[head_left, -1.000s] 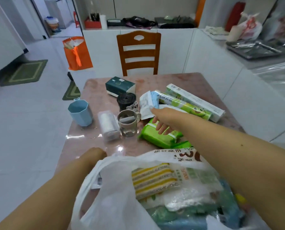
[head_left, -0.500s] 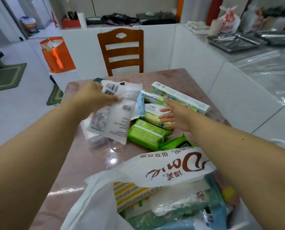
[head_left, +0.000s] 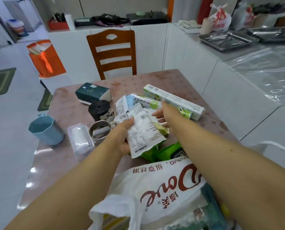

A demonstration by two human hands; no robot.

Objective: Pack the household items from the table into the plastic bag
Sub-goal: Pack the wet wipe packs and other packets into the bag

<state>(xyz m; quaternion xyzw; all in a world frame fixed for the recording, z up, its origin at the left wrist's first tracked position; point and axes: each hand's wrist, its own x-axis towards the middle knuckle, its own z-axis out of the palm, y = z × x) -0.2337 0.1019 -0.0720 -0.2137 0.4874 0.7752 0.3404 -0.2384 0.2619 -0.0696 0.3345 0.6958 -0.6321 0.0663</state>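
White pouch (head_left: pixel 142 130) in left hand (head_left: pixel 121 135), long axis pointing away

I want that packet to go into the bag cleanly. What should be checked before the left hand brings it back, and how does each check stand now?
1. Hold on the flat white printed packet: ok, the left hand pinches its left edge.
2. Right hand free: ok, open, resting over the stacked packets.
3. Mouth of the white plastic bag with red lettering open: not ok, its printed side is folded across the top.
4. Room inside the bag: cannot tell, contents mostly hidden.
5. Nearby small steel cup clear of the path: ok, it stands left of the packet.
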